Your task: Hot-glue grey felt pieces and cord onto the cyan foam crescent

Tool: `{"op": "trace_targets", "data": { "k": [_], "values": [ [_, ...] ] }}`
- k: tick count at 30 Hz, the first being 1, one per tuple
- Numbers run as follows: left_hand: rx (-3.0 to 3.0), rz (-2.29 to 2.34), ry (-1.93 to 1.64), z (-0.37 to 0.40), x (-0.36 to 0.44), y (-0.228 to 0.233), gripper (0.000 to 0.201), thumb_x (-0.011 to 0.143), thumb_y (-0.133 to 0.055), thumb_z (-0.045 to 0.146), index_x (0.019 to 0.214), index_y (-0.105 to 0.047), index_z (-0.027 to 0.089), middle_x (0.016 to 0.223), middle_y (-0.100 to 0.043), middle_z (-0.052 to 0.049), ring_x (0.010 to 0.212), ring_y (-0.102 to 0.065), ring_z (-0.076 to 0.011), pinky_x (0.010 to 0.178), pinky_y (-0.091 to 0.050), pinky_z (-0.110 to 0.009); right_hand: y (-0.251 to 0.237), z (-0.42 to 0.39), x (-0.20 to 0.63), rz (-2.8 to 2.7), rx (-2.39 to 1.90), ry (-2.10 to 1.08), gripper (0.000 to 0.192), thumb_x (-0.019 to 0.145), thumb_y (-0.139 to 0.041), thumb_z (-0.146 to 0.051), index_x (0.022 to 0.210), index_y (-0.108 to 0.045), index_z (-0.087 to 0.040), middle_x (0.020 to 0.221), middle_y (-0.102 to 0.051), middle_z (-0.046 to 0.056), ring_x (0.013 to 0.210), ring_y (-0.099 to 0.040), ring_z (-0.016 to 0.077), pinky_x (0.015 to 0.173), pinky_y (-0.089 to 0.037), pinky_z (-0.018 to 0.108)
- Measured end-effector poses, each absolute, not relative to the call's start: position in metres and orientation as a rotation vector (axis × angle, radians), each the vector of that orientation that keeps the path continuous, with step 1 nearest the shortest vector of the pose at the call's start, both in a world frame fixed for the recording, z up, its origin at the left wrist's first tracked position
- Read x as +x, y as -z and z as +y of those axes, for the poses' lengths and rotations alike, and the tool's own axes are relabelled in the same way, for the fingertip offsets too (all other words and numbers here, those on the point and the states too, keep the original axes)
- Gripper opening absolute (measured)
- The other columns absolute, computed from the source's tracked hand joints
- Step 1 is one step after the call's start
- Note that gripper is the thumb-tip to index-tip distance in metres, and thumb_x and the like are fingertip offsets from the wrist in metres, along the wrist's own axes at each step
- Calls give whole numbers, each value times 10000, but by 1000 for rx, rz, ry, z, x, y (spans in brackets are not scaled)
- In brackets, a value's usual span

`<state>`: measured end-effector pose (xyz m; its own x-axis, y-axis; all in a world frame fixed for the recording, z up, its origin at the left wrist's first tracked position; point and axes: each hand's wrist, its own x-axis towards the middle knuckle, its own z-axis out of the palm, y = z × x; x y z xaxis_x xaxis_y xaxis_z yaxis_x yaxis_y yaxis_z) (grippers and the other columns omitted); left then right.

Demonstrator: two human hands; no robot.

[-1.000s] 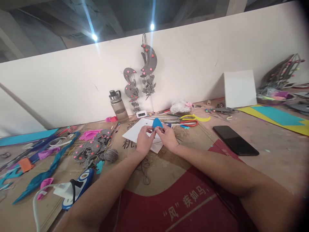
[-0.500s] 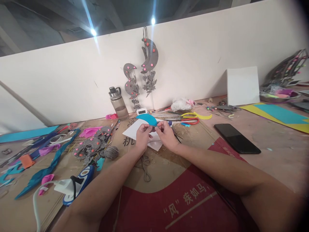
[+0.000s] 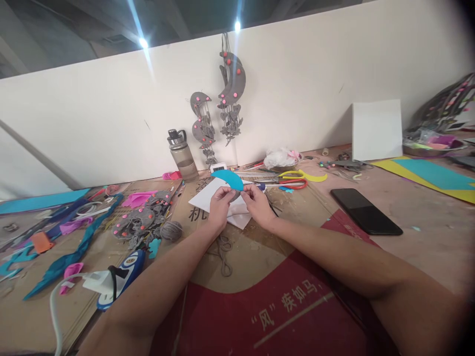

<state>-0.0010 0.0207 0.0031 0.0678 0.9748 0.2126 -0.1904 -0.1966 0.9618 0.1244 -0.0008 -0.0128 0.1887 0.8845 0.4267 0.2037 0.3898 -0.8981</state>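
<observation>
Both hands meet over the folded white paper (image 3: 203,200) with a blue crescent-shaped piece (image 3: 229,179), felt by its look, between them. My left hand (image 3: 219,203) is closed in a pinch at the crescent's lower side. Its right-hand tip is pinched by my right hand (image 3: 259,205). A bit of something grey shows between the fingertips, too small to make out. Below the hands, a looped grey cord (image 3: 224,267) lies on the cardboard (image 3: 256,272).
Scissors with yellow handles (image 3: 291,175) and red-handled scissors (image 3: 297,184) lie behind my right hand. A black phone (image 3: 365,211) rests on the right. To the left are a yarn ball (image 3: 171,231), grey felt pieces (image 3: 135,222) and a power strip (image 3: 129,272). A water bottle (image 3: 182,157) stands behind.
The blue crescent has turned a little, showing more of its face, and its lower tip sits further right between the fingers. The hands stay in about the same place.
</observation>
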Motion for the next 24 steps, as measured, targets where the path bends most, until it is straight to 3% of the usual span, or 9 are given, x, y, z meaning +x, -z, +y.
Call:
{"op": "trace_targets", "data": {
  "k": [7, 19, 21, 24],
  "values": [
    [1228, 854, -1289, 24, 0, -1, 288, 627, -781, 360, 792, -652, 162, 692, -569, 16, 564, -396, -64, 485, -278, -185, 16, 4, 126, -1285, -1140, -624, 190, 800, -517, -389, 828, -546, -203, 695, -527, -17, 632, -446, 134, 590, -368, 268],
    [1394, 1043, -1128, 33, -11, -19, 201, 602, -796, 296, 686, -690, 146, 606, -603, 6, 427, -363, -34, 386, -268, -185, 14, 6, 130, -1303, -1162, -601, 185, 803, -501, -387, 807, -549, -208, 677, -530, -22, 619, -446, 138, 626, -370, 285],
    [1360, 995, -1100, 34, -11, -20, 220, 593, -808, 291, 689, -678, 141, 650, -626, -9, 454, -442, -50, 404, -363, -188, 14, 6, 130, -1310, -1164, -595, 174, 802, -499, -377, 794, -547, -210, 672, -530, -24, 620, -448, 137, 630, -374, 285],
    [1237, 872, -1097, 34, -9, -19, 245, 586, -828, 252, 693, -647, 127, 734, -663, -42, 633, -613, -110, 653, -558, -272, 14, 6, 130, -1293, -1145, -597, 150, 797, -508, -362, 809, -534, -214, 660, -534, -29, 616, -468, 137, 627, -386, 282]
  ]
}}
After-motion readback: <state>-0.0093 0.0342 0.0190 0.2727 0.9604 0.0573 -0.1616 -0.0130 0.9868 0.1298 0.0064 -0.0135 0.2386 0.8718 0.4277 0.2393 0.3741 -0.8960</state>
